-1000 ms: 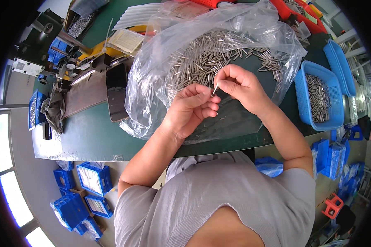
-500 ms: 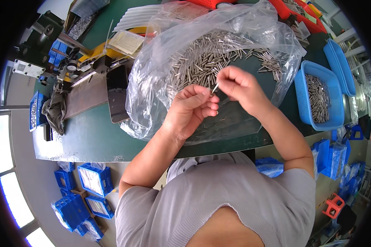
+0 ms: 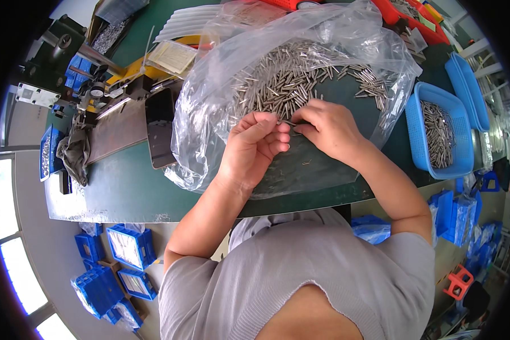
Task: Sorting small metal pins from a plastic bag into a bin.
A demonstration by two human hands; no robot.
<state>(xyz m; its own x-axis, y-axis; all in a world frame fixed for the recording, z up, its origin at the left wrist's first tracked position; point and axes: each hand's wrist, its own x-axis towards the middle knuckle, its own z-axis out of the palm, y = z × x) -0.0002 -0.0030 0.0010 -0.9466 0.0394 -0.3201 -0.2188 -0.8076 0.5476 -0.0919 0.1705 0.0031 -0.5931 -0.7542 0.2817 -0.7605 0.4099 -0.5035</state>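
My left hand [image 3: 250,148] pinches one end of a small metal pin [image 3: 287,122] between thumb and forefinger, its other fingers curled with the palm turned up. From the other side my right hand [image 3: 333,130] has its fingertips closed on the pin's other end, which they mostly cover. Just beyond both hands lies a heap of similar metal pins [image 3: 283,79], spread on a clear plastic bag [image 3: 201,136]. A smaller group of loose pins [image 3: 371,85] lies to the right of the heap.
To the right stands a blue basket [image 3: 469,153] holding more metal pins. A phone-like dark slab [image 3: 160,127] and a bench fixture with a dial gauge [image 3: 98,90] occupy the left. Red trays [image 3: 433,35] sit at the far right. The green table's near edge [image 3: 300,205] runs before me.
Both hands have come slightly lower and closer together. The right hand has turned palm-down, and the pin, tilted upward before, now lies nearly level between the fingertips.
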